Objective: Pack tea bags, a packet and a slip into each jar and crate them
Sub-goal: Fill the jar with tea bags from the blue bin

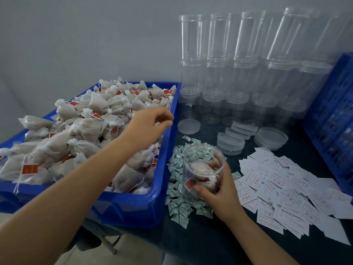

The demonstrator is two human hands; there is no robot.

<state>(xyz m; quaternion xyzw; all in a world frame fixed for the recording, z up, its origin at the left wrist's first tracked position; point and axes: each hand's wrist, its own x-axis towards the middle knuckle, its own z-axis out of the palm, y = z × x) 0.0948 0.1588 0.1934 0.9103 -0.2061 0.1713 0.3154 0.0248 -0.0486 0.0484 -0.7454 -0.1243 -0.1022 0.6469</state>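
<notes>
Your right hand (219, 190) wraps around an open clear jar (203, 169), thumb on the near wall and fingers curled around the far side, holding it upright on the dark tabletop (200, 241). Through the jar's wall you can see a few tea bags already inside, one with a red tag against the near side. The jar stands on a scatter of small green-and-white packets (179, 203) that spreads under and to the left of that hand.

Your left hand (149, 125) reaches out over the far right corner of the blue bin (133, 207), fingers loosely curled downward with thumb and fingertips close together; nothing visible is pinched between them. Below and left of it the bin is heaped with tea bags (76, 131), white pouches with red tags on strings.

To the right of your right hand lies a spread of white paper slips (286, 192) with red print. Beyond both hands, stacked empty jars (248, 64) stand against the wall with loose clear lids (231, 143) in front, and a blue crate (332, 119) sits at the far right.
</notes>
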